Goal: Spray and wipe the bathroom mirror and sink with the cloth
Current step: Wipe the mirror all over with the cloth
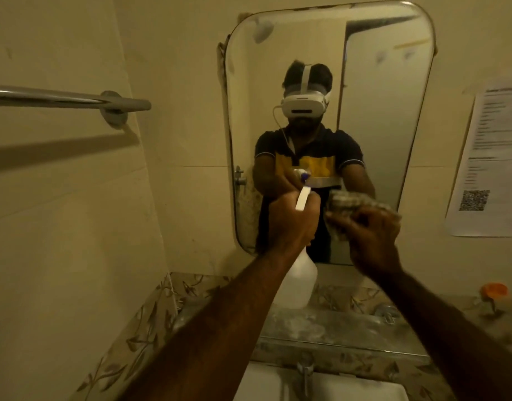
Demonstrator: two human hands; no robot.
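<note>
the left hand (292, 219) grips a white translucent plastic spray bottle (298, 280) by its neck, fingers curled tight round it just below the white trigger lever (302, 198). whether a finger rests on the lever i cannot tell. the bottle's long axis runs nearly upright, leaning a little so that its head tips toward the tall round-cornered wall mirror (379, 111), while its body hangs below the mirror's lower edge. the head sits in front of the mirror's lower left part, near the glass but apart from it.

the right hand (370, 235) holds a bunched grey-green patterned cloth (344, 204), fingers wrapped round the wad. it is just right of the bottle's head and level with it, also before the mirror's lower part. the 2 hands are close beside each other, not touching, and look about equally near the glass. the cloth lies to the side of the nozzle's line, not across it.

so the glass lies straight ahead of both sets of fingers, and most of it rises above them. in my judgement spraying the mirror is the step in hand, and the coming move calls for lifting the nozzle's aim up the glass, with the cloth ready to follow. the white ceramic sink (266, 383) and its metal tap (305, 371) lie well below the mirror, under both forearms.
</note>
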